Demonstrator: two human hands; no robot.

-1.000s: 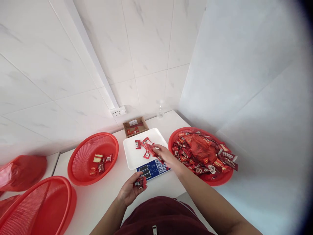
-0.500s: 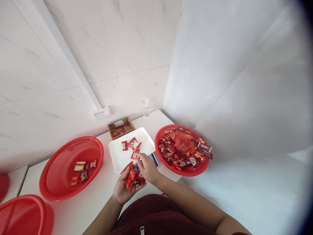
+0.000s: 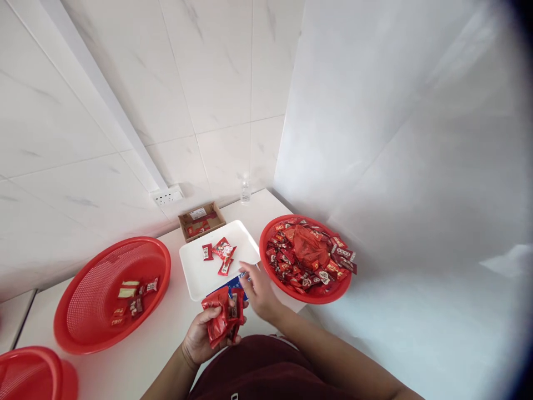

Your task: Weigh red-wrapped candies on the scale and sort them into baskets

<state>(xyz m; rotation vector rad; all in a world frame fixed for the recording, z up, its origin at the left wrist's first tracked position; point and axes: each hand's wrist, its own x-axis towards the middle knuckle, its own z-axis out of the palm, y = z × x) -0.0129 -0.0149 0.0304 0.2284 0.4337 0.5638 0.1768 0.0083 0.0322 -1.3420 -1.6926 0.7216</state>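
Note:
My left hand is closed around several red snack packets, held low in front of my body. To the right of them, my right hand hovers with fingers apart and nothing visible in it. Its fingertips are near the front right edge of a white tray. On the tray lie a small red packet, a larger red and white packet and another small red packet. A blue panel with white print shows along the tray's front, partly hidden by my hands and the packets.
A red basket heaped with red packets stands to the right. On the left, a red basket holds several packets, with another red basket nearer. Behind the tray are a cardboard box and a clear bottle.
My right hand has drawn back from the small packet on the tray and opened. The left hand with its packets has come slightly nearer my body. The view has shifted slightly.

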